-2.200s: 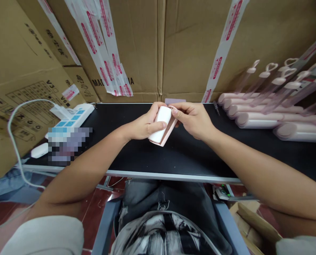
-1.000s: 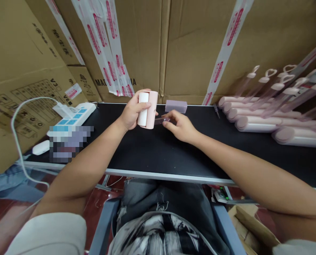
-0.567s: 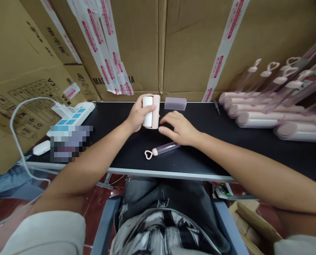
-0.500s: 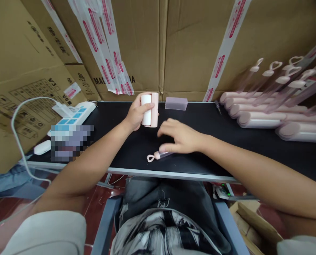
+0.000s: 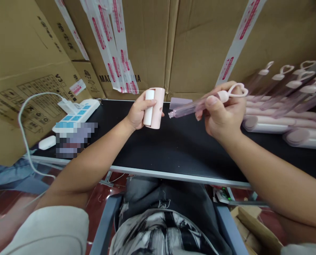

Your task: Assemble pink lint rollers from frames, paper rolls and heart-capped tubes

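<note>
Everything here sits on or above the black table [image 5: 173, 148]. At the left end of the table lies a white power strip [image 5: 79, 111] with blue buttons. Above the back middle of the table, the left hand [image 5: 138, 114] is closed around a pink case [image 5: 158, 106] and holds it standing up. A white roll [image 5: 148, 111] sits in the open side of the case, and the thumb lies across the roll. At the back edge of the table, just right of the case, lies a small purple block [image 5: 179, 102]. Next comes a clear stick [image 5: 187, 109] with a pink heart ring on its far end. It is up in the air above the table. Its open tip points at the case and is near it but not touching. The right hand [image 5: 223, 115] is closed around the stick near the heart end, with the thumb on top. At the right end of the table lie many more pink cases [image 5: 266, 122] in a row. The stick looks light, hard and smooth, so I think it could slip. The thick part by the heart looks like the best place to grip. The case looks light and stiff too, and its flat sides look good to hold.
</note>
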Action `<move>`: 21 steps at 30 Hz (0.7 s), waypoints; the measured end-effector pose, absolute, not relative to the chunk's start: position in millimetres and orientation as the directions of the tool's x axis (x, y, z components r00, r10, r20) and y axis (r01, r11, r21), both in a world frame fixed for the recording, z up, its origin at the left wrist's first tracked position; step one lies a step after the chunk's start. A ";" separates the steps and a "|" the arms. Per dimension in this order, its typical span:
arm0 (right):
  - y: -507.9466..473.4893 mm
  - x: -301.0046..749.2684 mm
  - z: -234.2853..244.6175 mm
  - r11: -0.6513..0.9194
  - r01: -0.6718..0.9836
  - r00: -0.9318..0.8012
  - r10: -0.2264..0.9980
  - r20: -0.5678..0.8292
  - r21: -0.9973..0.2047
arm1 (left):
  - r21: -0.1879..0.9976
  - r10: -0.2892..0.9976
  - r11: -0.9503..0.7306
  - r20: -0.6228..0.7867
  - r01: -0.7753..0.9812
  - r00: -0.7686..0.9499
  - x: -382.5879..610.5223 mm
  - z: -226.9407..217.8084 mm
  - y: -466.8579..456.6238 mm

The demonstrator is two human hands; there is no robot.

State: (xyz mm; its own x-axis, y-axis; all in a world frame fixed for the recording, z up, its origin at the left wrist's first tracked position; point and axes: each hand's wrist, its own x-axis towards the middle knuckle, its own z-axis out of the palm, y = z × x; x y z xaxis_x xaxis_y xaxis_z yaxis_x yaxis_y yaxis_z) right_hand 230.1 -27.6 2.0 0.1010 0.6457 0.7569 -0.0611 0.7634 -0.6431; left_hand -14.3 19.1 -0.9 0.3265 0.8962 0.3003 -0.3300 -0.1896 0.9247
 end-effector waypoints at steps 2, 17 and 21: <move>-23.8 226.0 -1.3 0.713 -0.098 0.104 0.701 0.706 -0.694 | 0.922 0.889 -0.187 0.306 -0.340 0.340 -12.3 -0.2 15.9; -42.9 224.0 -10.0 0.777 0.054 -0.165 0.626 0.762 -0.627 | 0.933 0.886 -0.169 0.285 -0.319 0.365 -1.5 0.6 2.5; -42.8 221.0 -15.4 0.698 -0.008 -0.238 0.695 0.679 -0.717 | 0.932 0.883 -0.165 0.286 -0.324 0.372 1.9 -1.3 -1.1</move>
